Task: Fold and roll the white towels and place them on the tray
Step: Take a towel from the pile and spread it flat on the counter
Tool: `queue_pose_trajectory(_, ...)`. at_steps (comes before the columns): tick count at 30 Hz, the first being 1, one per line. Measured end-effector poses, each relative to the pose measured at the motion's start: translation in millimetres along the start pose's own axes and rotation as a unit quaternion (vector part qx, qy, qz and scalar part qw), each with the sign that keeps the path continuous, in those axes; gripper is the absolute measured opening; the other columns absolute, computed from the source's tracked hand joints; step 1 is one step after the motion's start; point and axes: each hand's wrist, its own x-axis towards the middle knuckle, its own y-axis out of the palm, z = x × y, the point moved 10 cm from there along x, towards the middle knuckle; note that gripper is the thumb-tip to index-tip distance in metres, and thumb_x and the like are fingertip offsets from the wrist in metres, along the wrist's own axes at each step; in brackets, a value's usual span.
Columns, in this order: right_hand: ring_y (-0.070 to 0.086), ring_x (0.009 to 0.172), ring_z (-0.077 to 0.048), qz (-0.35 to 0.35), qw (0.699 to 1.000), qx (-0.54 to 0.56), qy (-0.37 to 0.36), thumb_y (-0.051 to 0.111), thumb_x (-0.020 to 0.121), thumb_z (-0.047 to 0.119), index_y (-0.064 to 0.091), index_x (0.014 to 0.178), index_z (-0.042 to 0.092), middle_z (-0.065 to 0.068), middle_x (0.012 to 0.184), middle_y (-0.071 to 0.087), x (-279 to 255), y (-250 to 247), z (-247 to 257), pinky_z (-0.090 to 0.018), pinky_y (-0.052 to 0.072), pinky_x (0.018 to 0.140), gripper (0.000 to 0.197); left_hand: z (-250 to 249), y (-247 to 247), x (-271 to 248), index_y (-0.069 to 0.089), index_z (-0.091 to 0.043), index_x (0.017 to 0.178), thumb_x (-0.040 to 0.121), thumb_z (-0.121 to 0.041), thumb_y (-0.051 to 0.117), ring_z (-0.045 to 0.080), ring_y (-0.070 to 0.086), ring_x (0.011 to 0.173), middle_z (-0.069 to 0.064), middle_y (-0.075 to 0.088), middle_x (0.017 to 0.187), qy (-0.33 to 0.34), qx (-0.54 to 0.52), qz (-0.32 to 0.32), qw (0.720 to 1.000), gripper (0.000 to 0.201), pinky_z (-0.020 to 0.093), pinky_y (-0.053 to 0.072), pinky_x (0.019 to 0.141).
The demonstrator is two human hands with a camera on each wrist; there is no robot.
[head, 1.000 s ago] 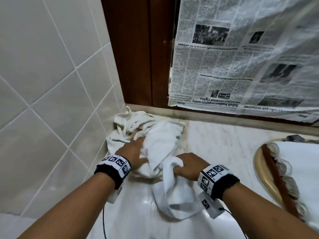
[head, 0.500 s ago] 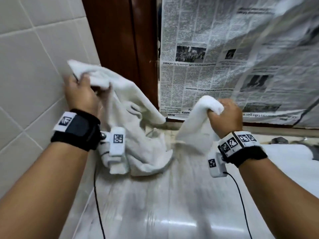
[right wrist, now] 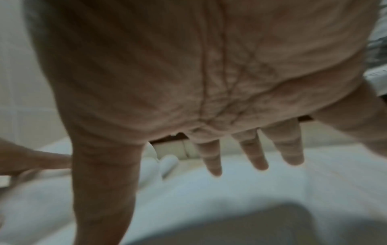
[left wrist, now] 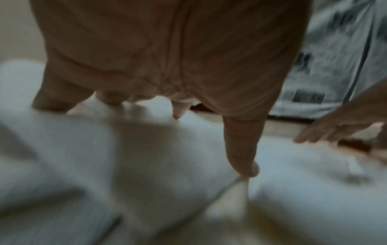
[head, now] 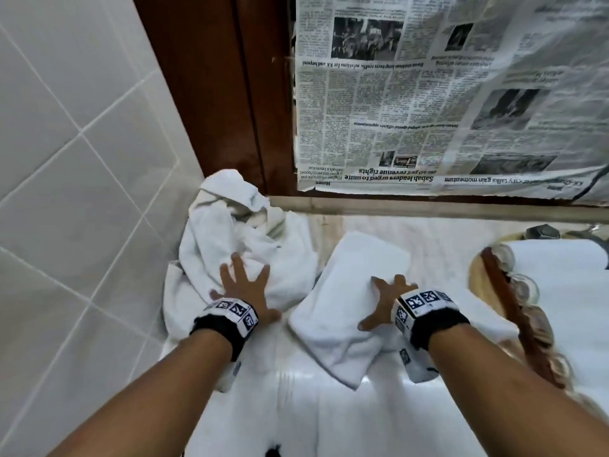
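Where half a second ago both hands held towels raised, the left hand point(head: 245, 288) now lies with spread fingers on the crumpled towel pile point(head: 237, 245) against the tiled wall point(head: 82, 159). The right hand point(head: 387, 300), grip spread flat, presses the near right part of the folded towel point(head: 356, 291) lying on the bench point(head: 329, 417). Just right, the tray point(head: 478, 278) carries rolled towels point(head: 566, 291); bare bench lies nearer the person, and newspaper point(head: 445, 94) hangs behind.

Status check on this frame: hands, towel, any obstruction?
Left hand open, flat on crumpled pile. Right hand open, flat on spread towel. Tray at right already holds towels. Nothing blocking.
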Motion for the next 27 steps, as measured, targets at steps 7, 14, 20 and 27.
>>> queue_pose_trajectory(7,-0.020,0.142,-0.054,0.040,0.998,0.053,-0.003,0.069,0.050,0.086,-0.022,0.146,0.054,-0.006,0.155,-0.039,30,46,-14,-0.059,0.004,0.119,0.136,10,-18,58,0.012,-0.054,0.149,0.100,-0.056,0.033,0.035,-0.018,0.147,0.004,-0.029,0.159,-0.009,-0.009,-0.058,0.998,0.054,0.066,0.018,0.111)
queue_pose_trajectory(14,-0.033,0.135,-0.056,0.026,0.997,0.067,-0.025,0.074,0.040,0.085,-0.025,0.143,0.056,-0.008,0.151,-0.045,58,38,-10,-0.064,-0.006,0.116,0.146,20,-41,130,0.014,-0.048,0.152,0.100,-0.056,0.025,0.048,-0.014,0.144,0.019,-0.021,0.159,0.013,0.019,-0.063,0.998,0.054,0.069,0.011,0.113)
queue_pose_trajectory(20,-0.030,0.138,-0.054,0.025,0.996,0.071,-0.037,0.071,0.040,0.088,-0.024,0.143,0.056,-0.004,0.150,-0.046,64,30,-3,-0.065,-0.001,0.116,0.144,13,-43,116,0.007,-0.041,0.155,0.087,-0.067,0.035,0.048,-0.021,0.143,0.023,-0.027,0.156,0.000,0.051,-0.021,0.998,0.078,0.059,-0.004,0.117)
queue_pose_trajectory(27,-0.032,0.144,-0.031,0.020,0.992,0.106,-0.059,0.069,0.045,0.086,-0.026,0.140,0.060,0.007,0.145,-0.052,-1,73,-4,-0.078,0.000,0.106,0.137,-125,-81,7,0.044,-0.016,0.139,0.087,-0.052,0.058,0.034,0.023,0.142,0.014,0.032,0.152,0.179,0.060,-0.146,0.971,0.065,0.046,0.029,0.112)
